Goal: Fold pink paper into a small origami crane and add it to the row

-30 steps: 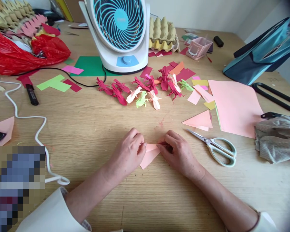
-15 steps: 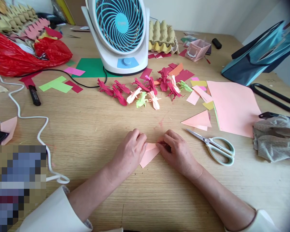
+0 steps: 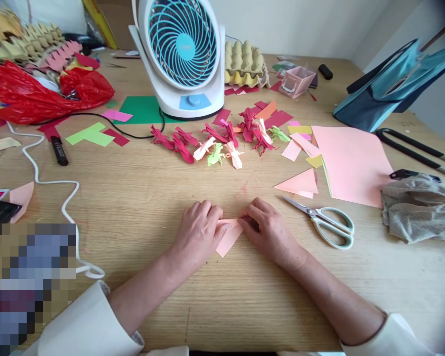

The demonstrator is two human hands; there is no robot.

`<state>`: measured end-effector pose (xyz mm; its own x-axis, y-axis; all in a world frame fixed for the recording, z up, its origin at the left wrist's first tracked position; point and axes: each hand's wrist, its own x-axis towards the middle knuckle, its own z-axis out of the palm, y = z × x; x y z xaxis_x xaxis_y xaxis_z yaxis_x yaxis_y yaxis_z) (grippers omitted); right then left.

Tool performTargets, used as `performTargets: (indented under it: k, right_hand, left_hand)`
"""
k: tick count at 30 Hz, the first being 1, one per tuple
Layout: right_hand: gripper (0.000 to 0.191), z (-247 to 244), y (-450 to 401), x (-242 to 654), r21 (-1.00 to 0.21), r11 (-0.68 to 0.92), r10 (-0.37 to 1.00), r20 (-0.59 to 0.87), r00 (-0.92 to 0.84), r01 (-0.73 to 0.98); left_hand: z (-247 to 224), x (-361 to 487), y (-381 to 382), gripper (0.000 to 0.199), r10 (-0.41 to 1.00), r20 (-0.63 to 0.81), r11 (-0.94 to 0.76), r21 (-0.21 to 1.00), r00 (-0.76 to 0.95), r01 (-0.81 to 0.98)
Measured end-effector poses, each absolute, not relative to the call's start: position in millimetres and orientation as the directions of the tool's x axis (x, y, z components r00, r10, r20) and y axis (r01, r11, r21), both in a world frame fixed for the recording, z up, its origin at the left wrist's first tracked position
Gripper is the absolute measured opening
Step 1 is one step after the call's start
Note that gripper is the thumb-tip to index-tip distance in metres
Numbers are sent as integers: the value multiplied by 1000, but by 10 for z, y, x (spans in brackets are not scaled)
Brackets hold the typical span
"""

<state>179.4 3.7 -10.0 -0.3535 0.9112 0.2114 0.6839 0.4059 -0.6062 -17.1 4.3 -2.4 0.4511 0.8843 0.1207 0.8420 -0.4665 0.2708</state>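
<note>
A small folded piece of pale pink paper (image 3: pixel 230 241) lies between my hands on the wooden table, one corner pointing toward me. My left hand (image 3: pixel 202 230) is closed on its left end, the thumb lying along the upper fold. At the right end my right hand (image 3: pixel 269 230) pinches the paper, its fingertips partly hidden. Scissors (image 3: pixel 328 222) with pale green handles rest to the right, blades toward my right hand. Behind them lies a folded pink triangle of paper (image 3: pixel 298 183).
Folded paper figures (image 3: pixel 215 153) in red, pink and green spread across the table below a white fan (image 3: pixel 193 104). A large pink sheet (image 3: pixel 352 163) and a grey cloth (image 3: pixel 419 212) lie at right. At left are a black marker (image 3: pixel 59 151) and a white cord (image 3: pixel 68 198).
My left thumb has come down along the paper's upper fold. My right hand keeps its pinch. The whole view has shifted slightly.
</note>
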Motion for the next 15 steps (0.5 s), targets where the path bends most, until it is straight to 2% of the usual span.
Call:
performTargets:
  k: [4,9,15]
  right_hand:
    - [11,-94,30,1807,-613,417,906,219,-363,671]
    - [2,-71,17,1841,-609,457,881,207,-426,648]
    - [13,-21,16,1874,-583,481,857,157,-490,655]
  left_hand:
    - [-19,-187,28,25,880,122,-471,342,458,813]
    - [-5,-189,-5,21,872,123,-484,357,473,799]
    - [-22,-209,-40,13,865,109,-489,398,489,776]
